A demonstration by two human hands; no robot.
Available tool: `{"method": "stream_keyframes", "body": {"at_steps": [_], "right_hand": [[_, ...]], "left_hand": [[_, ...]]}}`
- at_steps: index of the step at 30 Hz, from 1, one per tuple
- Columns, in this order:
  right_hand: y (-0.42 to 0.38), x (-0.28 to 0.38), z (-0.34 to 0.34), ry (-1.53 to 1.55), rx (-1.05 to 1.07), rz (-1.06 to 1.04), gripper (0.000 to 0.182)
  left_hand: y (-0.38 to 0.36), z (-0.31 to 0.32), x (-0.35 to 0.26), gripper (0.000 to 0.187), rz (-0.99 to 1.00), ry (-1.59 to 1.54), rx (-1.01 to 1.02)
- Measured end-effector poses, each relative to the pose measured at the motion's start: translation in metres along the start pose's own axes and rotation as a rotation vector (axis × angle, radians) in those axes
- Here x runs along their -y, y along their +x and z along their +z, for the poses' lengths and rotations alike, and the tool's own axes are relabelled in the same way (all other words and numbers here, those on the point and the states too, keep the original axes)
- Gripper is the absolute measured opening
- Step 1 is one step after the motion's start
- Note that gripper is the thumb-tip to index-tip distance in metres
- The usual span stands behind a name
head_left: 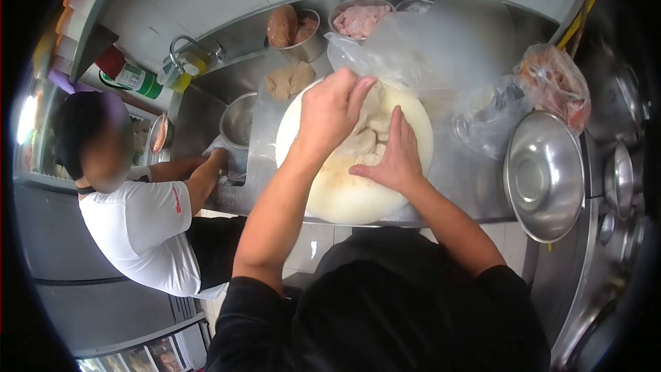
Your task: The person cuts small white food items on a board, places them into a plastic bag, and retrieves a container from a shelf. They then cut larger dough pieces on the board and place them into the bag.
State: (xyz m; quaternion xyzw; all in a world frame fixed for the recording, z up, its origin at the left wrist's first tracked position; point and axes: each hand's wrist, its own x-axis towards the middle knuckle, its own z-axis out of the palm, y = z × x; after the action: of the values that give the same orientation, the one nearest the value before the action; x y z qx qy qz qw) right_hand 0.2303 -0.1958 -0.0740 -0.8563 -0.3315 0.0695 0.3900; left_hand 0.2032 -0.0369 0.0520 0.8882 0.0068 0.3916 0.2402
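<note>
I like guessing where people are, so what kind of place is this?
Probably a kitchen, maybe a restaurant's: I see a curved tap, some pink, raw-looking meat, and a big round white board with pale lumps on it.

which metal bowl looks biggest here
The wide bowl right of the round white board, just below the clear bag with orange contents; it looks far broader than any other bowl.

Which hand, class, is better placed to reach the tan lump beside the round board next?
Likely the left hand: it is nearer the tan lump; the right hand is farther across the board.
</note>
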Motion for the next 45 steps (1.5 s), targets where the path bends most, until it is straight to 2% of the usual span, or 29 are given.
{"method": "stream_keyframes", "body": {"at_steps": [1, 5, 10, 14, 15, 18, 19, 21, 22, 23, 25, 27, 30, 33, 36, 37, 38, 39, 40, 41, 42, 43, 44, 45], "right_hand": [[0.001, 0.001, 0.0, -0.005, -0.006, -0.014, 0.148], [0.004, 0.005, 0.002, -0.189, 0.005, -0.044, 0.138], [0.004, 0.009, 0.004, -0.237, 0.037, -0.008, 0.134], [0.004, -0.013, 0.02, -0.206, -0.123, -0.208, 0.129], [0.004, -0.016, 0.022, -0.184, -0.122, -0.234, 0.127], [0.013, -0.032, 0.024, -0.216, -0.072, -0.299, 0.125], [0.015, -0.039, 0.025, -0.228, -0.075, -0.334, 0.125], [0.017, -0.044, 0.023, -0.243, -0.069, -0.348, 0.125], [0.021, -0.05, 0.024, -0.258, -0.064, -0.374, 0.125], [0.025, -0.055, 0.024, -0.274, -0.067, -0.403, 0.125], [0.029, -0.064, 0.024, -0.254, -0.061, -0.419, 0.125], [0.037, -0.074, 0.02, -0.189, -0.038, -0.387, 0.125], [0.072, -0.12, 0.016, -0.367, -0.063, -0.524, 0.12], [0.057, -0.086, 0.013, -0.405, -0.039, -0.371, 0.116], [0.07, -0.1, 0.008, -0.443, -0.002, -0.412, 0.114], [0.063, -0.091, 0.006, -0.423, 0.022, -0.402, 0.113], [0.056, -0.085, 0.005, -0.404, 0.046, -0.392, 0.112], [0.049, -0.075, 0.006, -0.385, 0.07, -0.381, 0.111], [0.043, -0.073, 0.004, -0.526, 0.007, -0.498, 0.11], [0.036, -0.076, 0.002, -0.433, 0.06, -0.416, 0.106], [0.027, -0.066, 0.004, -0.299, 0.062, -0.346, 0.105], [0.019, -0.057, 0.003, -0.293, 0.068, -0.304, 0.105], [0.013, -0.058, 0.005, -0.323, 0.053, -0.286, 0.105], [0.003, -0.045, 0.002, -0.269, 0.0, -0.376, 0.102]], "left_hand": [[0.001, -0.003, 0.0, 0.03, -0.012, -0.008, -0.036], [-0.003, -0.01, 0.01, 0.02, -0.078, 0.031, 0.055], [-0.021, -0.083, -0.005, 0.008, -0.173, -0.007, -0.318], [-0.082, -0.152, -0.018, 0.017, -0.183, -0.013, -0.519], [-0.104, -0.173, -0.017, 0.029, -0.082, -0.009, -0.469], [-0.174, -0.241, -0.06, 0.042, -0.291, 0.273, -0.245], [-0.203, -0.258, -0.07, 0.038, -0.384, 0.355, -0.211], [-0.268, -0.288, -0.096, 0.034, -0.691, 0.488, -0.171], [-0.304, -0.296, -0.104, 0.026, -0.831, 0.509, -0.205], [-0.337, -0.302, -0.116, 0.022, -1.04, 0.576, -0.213], [-0.425, -0.3, -0.124, 0.02, -1.26, 0.741, -0.351], [-0.502, -0.285, -0.138, 0.019, -1.533, 0.901, -0.353], [-0.609, -0.254, -0.166, 0.02, -1.781, 0.993, -0.496], [-0.668, -0.209, -0.202, 0.022, -1.968, 1.068, -0.556], [-0.693, -0.149, -0.235, 0.027, -2.268, 0.994, -0.536], [-0.716, -0.121, -0.247, 0.039, -2.422, 0.761, -0.399], [-0.756, -0.078, -0.258, 0.06, -2.567, 0.51, -0.35], [-0.793, -0.046, -0.27, 0.079, -2.646, 0.099, 0.107], [-0.767, -0.053, -0.257, 0.083, -2.568, 0.026, 0.14], [-0.739, -0.06, -0.242, 0.087, -2.488, -0.046, 0.165], [-0.728, -0.059, -0.228, 0.083, -2.387, 0.013, -0.07], [-0.702, -0.066, -0.201, 0.081, -2.333, 0.038, -0.113], [-0.71, -0.069, -0.169, 0.075, -2.292, -0.019, -0.154], [-0.733, -0.066, -0.139, 0.065, -2.098, -0.156, -0.44]]}}
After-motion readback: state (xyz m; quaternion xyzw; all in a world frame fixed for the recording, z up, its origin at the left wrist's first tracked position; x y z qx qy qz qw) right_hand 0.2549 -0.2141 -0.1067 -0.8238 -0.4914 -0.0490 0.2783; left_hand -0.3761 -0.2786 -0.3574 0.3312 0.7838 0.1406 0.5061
